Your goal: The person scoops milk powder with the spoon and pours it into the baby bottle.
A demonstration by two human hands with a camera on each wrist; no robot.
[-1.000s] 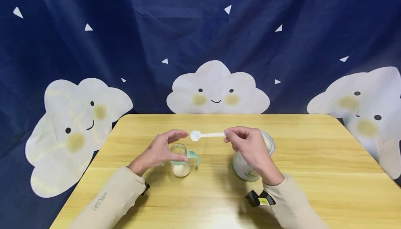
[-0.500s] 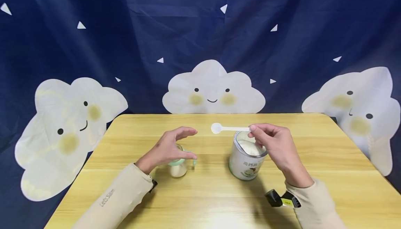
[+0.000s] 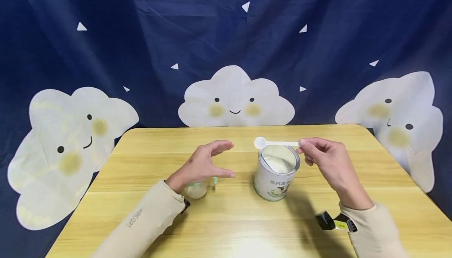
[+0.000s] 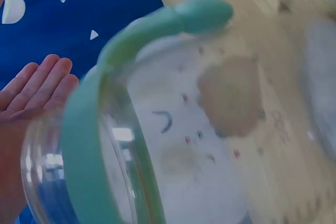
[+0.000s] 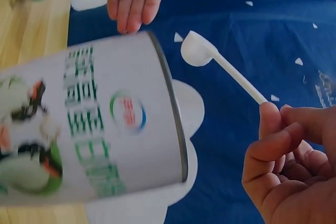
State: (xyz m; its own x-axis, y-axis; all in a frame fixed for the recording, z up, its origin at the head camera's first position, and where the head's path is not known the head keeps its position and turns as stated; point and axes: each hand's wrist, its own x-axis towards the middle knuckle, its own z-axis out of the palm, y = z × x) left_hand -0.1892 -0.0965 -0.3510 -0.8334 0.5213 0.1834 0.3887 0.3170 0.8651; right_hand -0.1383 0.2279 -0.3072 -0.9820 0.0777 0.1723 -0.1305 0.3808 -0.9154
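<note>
Between thumb and fingertips my right hand (image 3: 326,158) pinches the end of a white measuring scoop (image 3: 275,143). The scoop lies level over the back rim of an open milk powder can (image 3: 272,183), whose pale powder shows inside. My left hand (image 3: 205,162) holds nothing; its thumb and fingers are spread apart, pointing toward the can. Under and behind that hand stands a clear baby bottle (image 3: 196,190) with mint-green handles and no cap on it, mostly hidden in the head view. In the left wrist view its green collar and handle (image 4: 157,30) fill the middle.
A wood-patterned table (image 3: 226,226) bears the can and the bottle. Behind it hangs a dark blue curtain (image 3: 159,34) with white smiling clouds. Black wrist cameras (image 3: 333,222) sit on the sleeves.
My right hand has carried the scoop rightward, away from the bottle and over the can. The left hand has drifted slightly right over the bottle, fingers still spread.
</note>
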